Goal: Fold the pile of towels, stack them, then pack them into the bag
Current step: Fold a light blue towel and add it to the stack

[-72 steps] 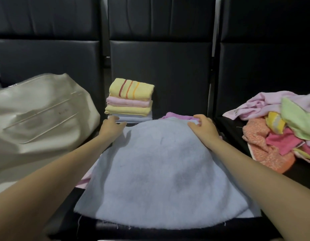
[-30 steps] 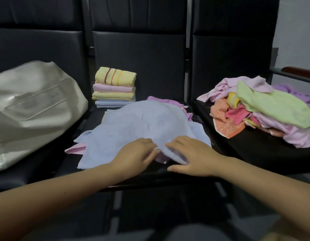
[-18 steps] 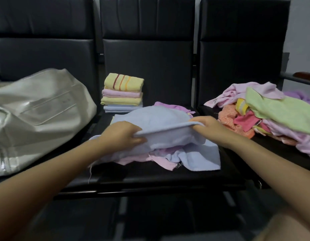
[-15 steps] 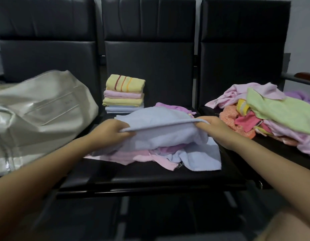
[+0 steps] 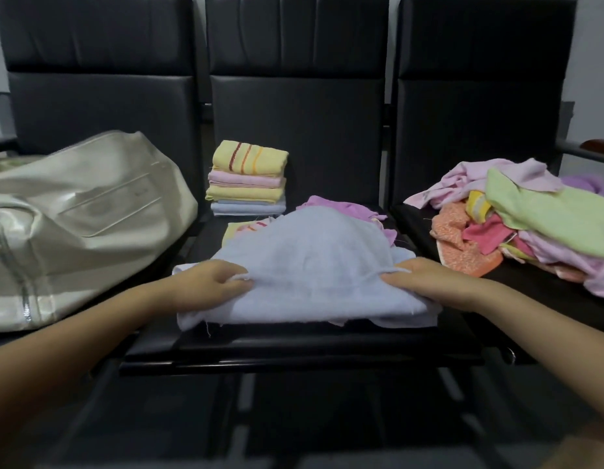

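A light blue towel (image 5: pixel 307 265) lies folded over on the middle seat, on top of pink and purple cloths. My left hand (image 5: pixel 206 286) pinches its folded edge on the left side, and my right hand (image 5: pixel 425 282) pinches the same edge on the right. Behind it, a stack of folded towels (image 5: pixel 248 179) stands at the back of the seat, with a yellow striped one on top. A cream bag (image 5: pixel 74 225) lies on the left seat. The unfolded pile of towels (image 5: pixel 530 225) covers the right seat.
Three black padded seats (image 5: pixel 294 336) stand in a row with tall backrests. A chair armrest (image 5: pixel 594 150) shows at the far right. A small yellow striped cloth (image 5: pixel 239 231) peeks out behind the blue towel.
Both hands gripped the near edge of the blue towel, carried it up and away over the rest, and have now brought the fold down towards the front edge of the seat.
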Demonstrator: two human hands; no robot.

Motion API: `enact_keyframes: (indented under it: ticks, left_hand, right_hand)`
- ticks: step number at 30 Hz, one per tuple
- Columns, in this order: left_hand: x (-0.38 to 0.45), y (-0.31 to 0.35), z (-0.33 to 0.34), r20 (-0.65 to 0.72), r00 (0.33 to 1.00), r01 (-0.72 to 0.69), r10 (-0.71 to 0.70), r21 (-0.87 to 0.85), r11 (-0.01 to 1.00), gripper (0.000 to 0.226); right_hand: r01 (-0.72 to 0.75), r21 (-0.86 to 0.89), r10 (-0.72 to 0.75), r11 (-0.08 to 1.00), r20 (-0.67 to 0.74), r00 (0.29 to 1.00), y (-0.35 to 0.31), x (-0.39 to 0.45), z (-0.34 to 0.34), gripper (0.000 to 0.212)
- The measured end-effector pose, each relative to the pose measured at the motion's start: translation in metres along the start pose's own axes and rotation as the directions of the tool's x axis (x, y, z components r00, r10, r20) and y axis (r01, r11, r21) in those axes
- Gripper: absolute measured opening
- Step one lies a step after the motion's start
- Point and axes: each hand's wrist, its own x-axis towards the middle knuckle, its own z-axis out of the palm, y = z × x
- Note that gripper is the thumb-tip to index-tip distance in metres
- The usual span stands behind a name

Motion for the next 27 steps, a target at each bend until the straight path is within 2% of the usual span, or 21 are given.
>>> enact_keyframes:
  ticks: [2,4,6,9,11,14,18,21,23,27]
  left_hand:
    - [0.004,-0.003,-0.017,-0.043,0.999,0.019,-0.020,-0.033,0.999,0.047]
    - [0.010,-0.008,-0.033,-0.082,0.994,0.070,-0.077,-0.088,0.994,0.034]
    - [0.024,-0.011,-0.042,-0.152,0.978,0.134,-0.146,-0.084,0.987,0.024]
    - [0.052,-0.014,-0.046,-0.262,0.941,0.196,-0.213,-0.091,0.976,0.024]
    - [0.071,-0.017,-0.046,-0.307,0.921,0.219,-0.240,-0.100,0.970,0.027]
    - [0.096,-0.023,-0.043,-0.379,0.889,0.219,-0.258,-0.145,0.965,0.030]
    - [0.120,-0.030,-0.038,-0.469,0.855,0.186,-0.221,-0.120,0.975,0.028]
    - [0.133,-0.046,-0.030,-0.489,0.855,0.174,-0.173,-0.044,0.984,0.030]
    - [0.140,-0.060,-0.024,-0.474,0.864,0.192,-0.169,0.002,0.981,0.031]
    - [0.151,-0.083,-0.009,-0.425,0.889,0.218,-0.171,0.065,0.974,0.030]
  right_hand:
    - [0.053,0.060,-0.044,0.997,-0.141,0.989,-0.004,0.005,-0.008,0.018]
    - [0.102,0.144,-0.063,0.984,-0.255,0.965,-0.009,0.013,-0.016,0.022]
    - [0.160,0.212,-0.070,0.964,-0.375,0.924,-0.016,0.024,-0.018,0.018]
    - [0.198,0.217,-0.054,0.956,-0.531,0.846,-0.027,0.048,-0.015,0.018]
    - [0.164,0.220,-0.003,0.962,-0.589,0.808,-0.032,0.067,-0.015,0.018]
    - [0.082,0.195,0.061,0.977,-0.628,0.776,-0.035,0.095,-0.019,0.033]
    - [0.058,0.130,0.047,0.990,-0.684,0.728,-0.032,0.123,-0.018,0.029]
    - [0.036,0.128,0.067,0.991,-0.717,0.694,-0.027,0.142,-0.016,0.026]
    - [-0.005,0.105,0.077,0.995,-0.703,0.707,-0.025,0.151,-0.014,0.027]
    - [-0.122,-0.044,0.075,0.992,-0.570,0.818,-0.011,0.169,-0.004,0.032]
